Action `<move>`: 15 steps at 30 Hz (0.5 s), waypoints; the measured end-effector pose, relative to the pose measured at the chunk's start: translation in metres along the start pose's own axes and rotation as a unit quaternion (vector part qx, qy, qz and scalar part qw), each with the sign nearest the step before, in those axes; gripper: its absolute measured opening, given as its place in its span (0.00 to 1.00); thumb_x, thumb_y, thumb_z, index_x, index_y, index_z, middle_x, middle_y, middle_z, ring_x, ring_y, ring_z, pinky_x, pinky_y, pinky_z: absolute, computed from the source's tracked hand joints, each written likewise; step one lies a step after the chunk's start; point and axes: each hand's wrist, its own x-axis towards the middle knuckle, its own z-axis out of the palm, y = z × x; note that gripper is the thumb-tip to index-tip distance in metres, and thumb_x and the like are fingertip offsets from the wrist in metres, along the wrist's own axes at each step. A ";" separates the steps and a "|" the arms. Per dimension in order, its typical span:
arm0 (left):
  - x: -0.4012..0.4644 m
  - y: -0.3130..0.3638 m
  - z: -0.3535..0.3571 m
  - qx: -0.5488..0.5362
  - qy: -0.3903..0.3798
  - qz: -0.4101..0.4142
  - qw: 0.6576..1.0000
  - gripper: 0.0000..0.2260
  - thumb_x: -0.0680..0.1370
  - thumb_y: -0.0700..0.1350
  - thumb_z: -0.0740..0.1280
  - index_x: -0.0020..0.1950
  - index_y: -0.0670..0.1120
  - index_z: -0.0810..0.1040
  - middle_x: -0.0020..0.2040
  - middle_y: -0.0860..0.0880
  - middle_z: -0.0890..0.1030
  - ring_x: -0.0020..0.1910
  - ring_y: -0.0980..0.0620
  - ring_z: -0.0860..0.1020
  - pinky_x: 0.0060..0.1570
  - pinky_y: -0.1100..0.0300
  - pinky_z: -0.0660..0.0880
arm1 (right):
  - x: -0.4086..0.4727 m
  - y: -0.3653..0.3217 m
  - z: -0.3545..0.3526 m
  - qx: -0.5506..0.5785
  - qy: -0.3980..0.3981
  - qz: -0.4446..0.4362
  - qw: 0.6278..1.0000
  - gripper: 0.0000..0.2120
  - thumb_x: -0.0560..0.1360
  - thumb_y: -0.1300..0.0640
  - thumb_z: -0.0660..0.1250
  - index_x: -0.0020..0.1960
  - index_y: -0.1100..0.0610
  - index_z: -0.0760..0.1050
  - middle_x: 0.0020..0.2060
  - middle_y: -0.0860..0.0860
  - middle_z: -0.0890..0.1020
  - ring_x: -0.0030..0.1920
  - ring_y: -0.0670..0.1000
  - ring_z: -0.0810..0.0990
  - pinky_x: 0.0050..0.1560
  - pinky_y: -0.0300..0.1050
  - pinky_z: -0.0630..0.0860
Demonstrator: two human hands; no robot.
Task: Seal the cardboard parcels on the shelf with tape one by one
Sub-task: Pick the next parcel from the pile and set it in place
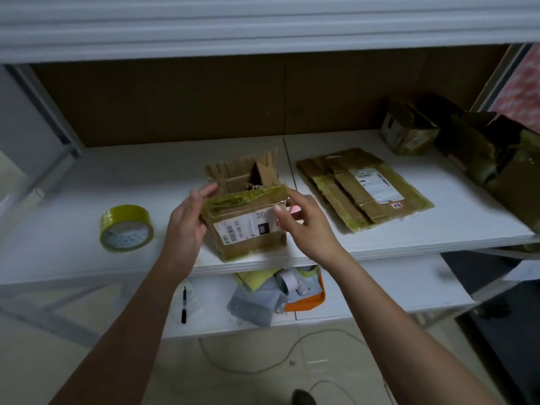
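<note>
— White shelf (87, 182) up front: what's on it?
— Both hands grasp a small open parcel (248, 226) near the edge, left hand (187, 220) and right hand (304, 226) clasping its sides. Tape roll (126, 228) lies left; flattened parcel (362, 187) beyond.

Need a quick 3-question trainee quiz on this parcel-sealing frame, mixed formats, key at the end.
1. True or false: the yellow-green tape roll is in the left hand.
2. The flattened brown cardboard parcel lies which side of the open brown cardboard box: A left, B right?
3. Fill in: the black marker pen lies on the ____ shelf.

Key: 1 false, it stands on the white upper shelf; 2 B; 3 lower.
</note>
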 end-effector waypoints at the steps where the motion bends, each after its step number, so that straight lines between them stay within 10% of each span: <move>1: 0.000 -0.002 -0.004 0.035 -0.007 0.001 0.999 0.30 0.72 0.66 0.62 0.67 0.48 0.74 0.70 0.45 0.75 0.68 0.49 0.74 0.70 0.48 0.69 | 0.004 0.002 0.002 -0.008 0.000 -0.002 1.000 0.13 0.81 0.50 0.63 0.64 0.45 0.74 0.50 0.48 0.72 0.52 0.54 0.79 0.53 0.49 0.80; 7: 0.011 -0.007 -0.015 0.194 -0.003 0.031 0.981 0.19 0.73 0.50 0.70 0.63 0.59 0.75 0.73 0.53 0.70 0.67 0.54 0.75 0.59 0.60 0.77 | 0.035 0.004 0.008 -0.025 0.008 -0.010 1.000 0.05 0.78 0.45 0.63 0.46 0.44 0.74 0.49 0.55 0.75 0.47 0.55 0.80 0.44 0.43 0.77; 15: 0.051 0.006 -0.030 0.237 0.077 0.105 0.963 0.16 0.74 0.44 0.73 0.57 0.63 0.78 0.63 0.66 0.75 0.63 0.64 0.75 0.58 0.60 0.77 | 0.075 -0.015 0.028 0.030 -0.002 -0.033 0.999 0.17 0.75 0.37 0.59 0.47 0.48 0.80 0.45 0.49 0.70 0.49 0.55 0.78 0.53 0.57 0.79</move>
